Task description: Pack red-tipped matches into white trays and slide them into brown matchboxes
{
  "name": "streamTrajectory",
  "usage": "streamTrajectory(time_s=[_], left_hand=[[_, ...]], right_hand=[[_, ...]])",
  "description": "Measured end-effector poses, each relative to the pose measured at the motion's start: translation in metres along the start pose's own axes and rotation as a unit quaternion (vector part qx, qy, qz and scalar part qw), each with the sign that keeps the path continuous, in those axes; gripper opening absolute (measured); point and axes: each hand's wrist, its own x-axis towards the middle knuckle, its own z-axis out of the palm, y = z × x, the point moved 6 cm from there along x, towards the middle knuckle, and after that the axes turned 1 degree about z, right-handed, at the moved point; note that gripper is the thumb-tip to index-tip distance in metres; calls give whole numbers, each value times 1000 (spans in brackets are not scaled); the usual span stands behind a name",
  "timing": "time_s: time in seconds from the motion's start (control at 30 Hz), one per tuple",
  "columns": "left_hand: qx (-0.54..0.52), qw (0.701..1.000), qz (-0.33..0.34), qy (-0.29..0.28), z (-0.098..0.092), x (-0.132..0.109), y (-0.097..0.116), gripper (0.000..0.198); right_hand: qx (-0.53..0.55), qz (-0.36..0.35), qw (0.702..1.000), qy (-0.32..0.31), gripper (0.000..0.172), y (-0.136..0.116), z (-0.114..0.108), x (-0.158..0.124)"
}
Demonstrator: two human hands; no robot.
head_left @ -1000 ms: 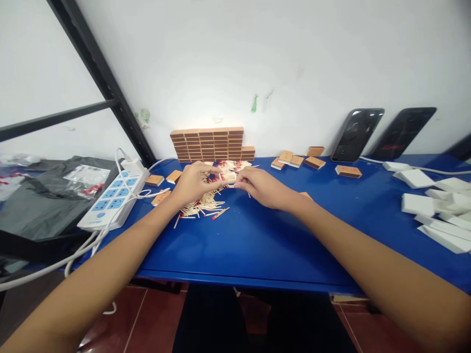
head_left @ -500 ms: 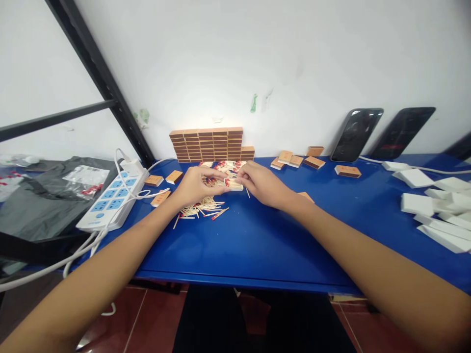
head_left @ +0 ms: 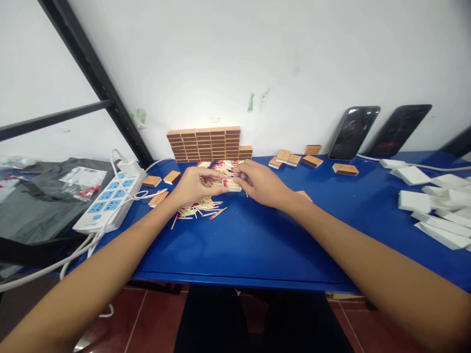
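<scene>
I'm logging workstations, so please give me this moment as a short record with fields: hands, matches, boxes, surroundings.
Left hand: the left hand holds the left end of a small white tray with matches in it
Right hand: the right hand is at the tray's right end; its exact grip is unclear
Loose matches: a heap of matches beside and behind the tray
Stack: matchboxes against the wall
Surface: blue table
Far left: power strip
Far right: white box-like pieces

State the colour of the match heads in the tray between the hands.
The match heads are red, as the head view shows.
</scene>
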Motion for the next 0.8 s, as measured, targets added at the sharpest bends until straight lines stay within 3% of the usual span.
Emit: streamTrajectory(time_s=[0.33, 0.5, 0.8], left_hand=[[12, 1000, 6, -20, 1, 0, 0, 40], [40, 996, 58, -54, 6, 0, 8, 32], [72, 994, 73, -30, 5, -1, 11, 33]], right_hand=[[-12, 29, 1000, 1, 11, 1, -2, 0], [-21, 31, 999, -29, 11, 1, 4, -1], [-8, 30, 998, -51, 11, -6, 13, -4]])
